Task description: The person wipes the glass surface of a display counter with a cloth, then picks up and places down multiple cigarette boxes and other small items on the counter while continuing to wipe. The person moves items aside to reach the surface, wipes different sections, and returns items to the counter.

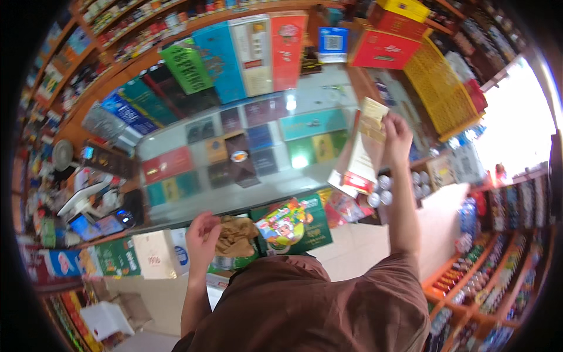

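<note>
My right hand (398,134) grips the upper end of an unfolded carton (364,152), cream with a red and white lower end, above the right end of the glass counter (165,136). My left hand (203,240) is raised at the counter's near edge, its fingers curled a little and nothing seen in them. Just right of it lies a crumpled brown cloth or paper (236,235). A colourful snack packet (283,223) rests on a green box beside that. Flat packs in several colours show at the counter's middle, among them a dark one with an orange mark (239,157).
Tall upright cartons, among them a blue one (220,61) and a red one (286,50), line the counter's far side. A blue sign with a printed code (333,44) stands beside red boxes. A yellow basket (440,88) is at the right, and a screen stand (83,200) at the left.
</note>
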Tool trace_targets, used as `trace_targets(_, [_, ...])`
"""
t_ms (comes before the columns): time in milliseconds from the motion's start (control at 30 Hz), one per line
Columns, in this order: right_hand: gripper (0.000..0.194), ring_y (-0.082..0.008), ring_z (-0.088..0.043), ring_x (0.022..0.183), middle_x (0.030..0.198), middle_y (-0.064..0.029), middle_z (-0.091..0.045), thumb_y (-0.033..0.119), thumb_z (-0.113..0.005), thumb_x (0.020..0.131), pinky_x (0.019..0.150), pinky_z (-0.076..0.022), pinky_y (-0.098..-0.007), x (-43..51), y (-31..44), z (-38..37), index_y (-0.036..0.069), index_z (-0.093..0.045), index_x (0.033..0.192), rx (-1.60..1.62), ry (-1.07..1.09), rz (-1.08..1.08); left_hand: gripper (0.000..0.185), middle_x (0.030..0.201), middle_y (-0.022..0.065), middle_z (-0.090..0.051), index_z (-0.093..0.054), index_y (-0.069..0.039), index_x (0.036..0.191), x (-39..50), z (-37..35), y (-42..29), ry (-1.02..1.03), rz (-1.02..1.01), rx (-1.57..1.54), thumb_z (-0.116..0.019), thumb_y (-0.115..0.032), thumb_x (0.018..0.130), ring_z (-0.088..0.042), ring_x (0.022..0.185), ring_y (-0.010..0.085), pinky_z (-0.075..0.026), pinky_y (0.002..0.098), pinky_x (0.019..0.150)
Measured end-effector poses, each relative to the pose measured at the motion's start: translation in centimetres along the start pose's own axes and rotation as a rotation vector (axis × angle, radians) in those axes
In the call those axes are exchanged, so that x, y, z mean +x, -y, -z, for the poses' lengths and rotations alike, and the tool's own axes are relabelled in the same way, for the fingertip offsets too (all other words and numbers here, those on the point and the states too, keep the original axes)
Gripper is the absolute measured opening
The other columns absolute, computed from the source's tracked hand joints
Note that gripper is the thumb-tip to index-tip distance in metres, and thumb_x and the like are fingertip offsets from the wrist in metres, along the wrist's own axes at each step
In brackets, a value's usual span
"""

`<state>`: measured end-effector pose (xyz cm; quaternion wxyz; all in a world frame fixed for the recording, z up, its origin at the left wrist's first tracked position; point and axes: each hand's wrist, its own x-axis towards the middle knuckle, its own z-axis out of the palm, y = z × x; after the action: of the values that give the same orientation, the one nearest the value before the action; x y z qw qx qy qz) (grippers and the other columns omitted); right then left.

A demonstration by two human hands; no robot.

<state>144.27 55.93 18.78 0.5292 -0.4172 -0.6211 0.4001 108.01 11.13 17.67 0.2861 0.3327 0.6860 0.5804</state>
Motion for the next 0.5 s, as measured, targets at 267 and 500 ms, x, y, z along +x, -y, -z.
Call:
trace_targets(267, [0.013, -0.0086, -0.054, 0.063, 0.080, -0.0018, -0.064, 0.016, -0.062, 0.101, 0.058, -0.0442, -0.0239, -24.3, -2.6, 6.9, 0.004, -0.065, 0.097, 0.106, -0.438, -0.526, 0.021, 0.090, 0.0025, -0.071, -0.065, 0.001, 0.113, -5.7, -4.2, 1.2, 0.212, 0.009, -0.061, -0.068, 0.003, 0.092, -0.065, 0.082, 0.0076, -0.051, 0.0216, 0.071])
trace_targets(500, [0.019, -0.0096, -0.061, 0.076, 0.094, -0.0015, -0.065, 0.023, -0.064, 0.102, 0.065, -0.0519, -0.0246, -22.4, -2.7, 6.2, 0.006, -0.064, 0.108, 0.271, -0.315, -0.631, 0.040, 0.118, 0.0057, -0.069, -0.059, -0.001, 0.128, -4.1, -16.2, -6.0, 0.542, -0.122, -0.078, -0.070, 0.001, 0.090, -0.065, 0.099, 0.0105, -0.051, 0.0251, 0.082])
